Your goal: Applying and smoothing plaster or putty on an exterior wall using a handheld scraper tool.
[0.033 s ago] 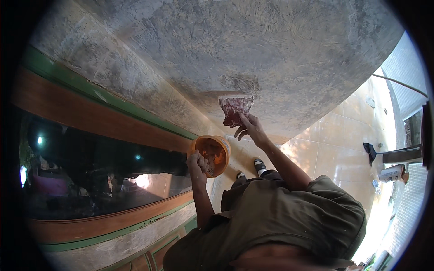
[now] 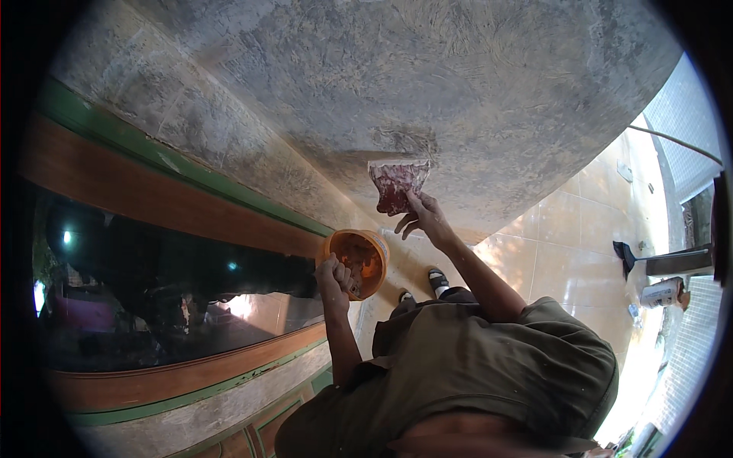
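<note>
Hand application tools at a mottled grey plaster wall [image 2: 473, 84].
Beside the wall runs a green-edged wooden window frame [image 2: 191, 203]; close to the frame's right end is an orange bucket [image 2: 372, 276], its rim clamped in the left hand [image 2: 333, 279]. A dark-red putty spreader [image 2: 395, 192], near the wall's lower edge, is pinched at its narrower end by the right hand [image 2: 429, 220]; whether its pale-smeared broad edge touches the plaster cannot be told.

- Place: tiled porch or walkway beside a building, seemingly a home.
- Wall [image 2: 489, 69]: grey, rough, patchy.
- Window [image 2: 191, 298]: dark reflecting glass, brown frame [image 2: 175, 197].
- Floor [image 2: 561, 221]: beige tiles, partly sunlit.
- Mesh [image 2: 689, 382]: pale, along the far right.
</note>
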Motion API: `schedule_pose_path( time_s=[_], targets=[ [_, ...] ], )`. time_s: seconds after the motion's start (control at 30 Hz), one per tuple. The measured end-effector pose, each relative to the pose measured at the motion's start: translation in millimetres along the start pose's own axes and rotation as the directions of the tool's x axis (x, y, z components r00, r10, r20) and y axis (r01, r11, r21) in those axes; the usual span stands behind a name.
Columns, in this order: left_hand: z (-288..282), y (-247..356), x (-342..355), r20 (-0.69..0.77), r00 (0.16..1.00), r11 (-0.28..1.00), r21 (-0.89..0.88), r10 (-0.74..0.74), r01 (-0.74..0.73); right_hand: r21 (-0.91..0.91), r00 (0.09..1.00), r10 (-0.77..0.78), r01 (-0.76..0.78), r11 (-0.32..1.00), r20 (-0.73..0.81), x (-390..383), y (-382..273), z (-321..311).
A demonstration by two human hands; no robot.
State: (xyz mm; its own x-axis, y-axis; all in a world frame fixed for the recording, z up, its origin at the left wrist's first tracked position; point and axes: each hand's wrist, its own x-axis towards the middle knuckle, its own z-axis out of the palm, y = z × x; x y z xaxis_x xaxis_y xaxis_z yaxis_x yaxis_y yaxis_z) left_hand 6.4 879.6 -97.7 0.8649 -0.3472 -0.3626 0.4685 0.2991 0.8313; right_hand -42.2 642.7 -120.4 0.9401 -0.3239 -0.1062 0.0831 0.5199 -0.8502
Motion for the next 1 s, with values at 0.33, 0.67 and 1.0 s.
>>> schedule_pose_path(
  time_s=[0.33, 0.67, 1.0],
  targets=[
    [13, 3, 4, 0.019, 0.999, 0.999, 0.034, -0.029, 0.029, 0.068, 0.994, 0.060, -0.066, 0.995, 0.096, -29, -18, -29],
    [37, -1, 8, 0.074, 0.997, 0.997, 0.075, -0.030, 0.025, 0.134, 0.995, -0.035, 0.023, 0.991, 0.093, -48, -23, -27],
    [39, -7, 9, 0.101, 0.992, 0.995, 0.076, -0.070, 0.063, 0.005, 0.987, -0.161, 0.161, 0.987, 0.025, -53, -37, -43]
  ],
)
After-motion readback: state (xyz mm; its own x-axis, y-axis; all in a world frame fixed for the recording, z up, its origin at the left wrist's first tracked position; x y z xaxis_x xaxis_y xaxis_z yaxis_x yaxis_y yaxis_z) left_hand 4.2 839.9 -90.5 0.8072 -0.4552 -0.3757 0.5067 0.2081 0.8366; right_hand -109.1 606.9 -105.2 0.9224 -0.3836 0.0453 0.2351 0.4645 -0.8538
